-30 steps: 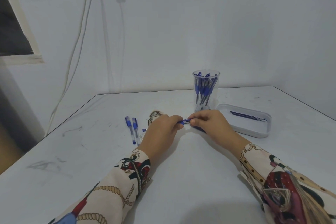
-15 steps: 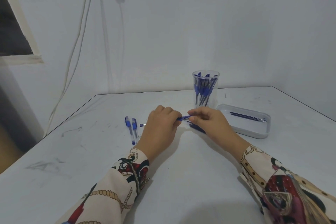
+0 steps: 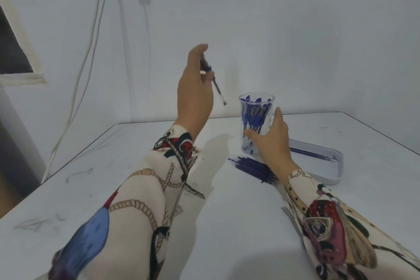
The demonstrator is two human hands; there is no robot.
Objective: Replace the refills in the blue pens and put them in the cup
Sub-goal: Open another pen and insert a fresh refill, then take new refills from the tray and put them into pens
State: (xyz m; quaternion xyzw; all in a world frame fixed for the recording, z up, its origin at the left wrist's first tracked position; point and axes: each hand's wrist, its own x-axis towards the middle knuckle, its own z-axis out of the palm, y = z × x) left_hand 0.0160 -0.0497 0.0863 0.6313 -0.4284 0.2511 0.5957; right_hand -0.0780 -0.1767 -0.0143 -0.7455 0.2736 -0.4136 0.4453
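A: Where's the pen [image 3: 213,80]?
B: Left hand [image 3: 195,88] pinches it, raised up-left of cup [image 3: 256,120]. Right hand [image 3: 271,136] cups the cup's side, prob. steadying; grip unclear.
A: Risk?
B: Cup's full; tip may snag, tipping it.

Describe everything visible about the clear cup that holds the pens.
The cup is a tall, clear tumbler, apparently plastic, standing upright on the white table near its far edge. It is packed with blue pens, caps up. The right hand reaches to its near side, thumb and fingers spread around the lower wall; actual contact cannot be told. A white tray sits just to its right and loose refills lie in front.
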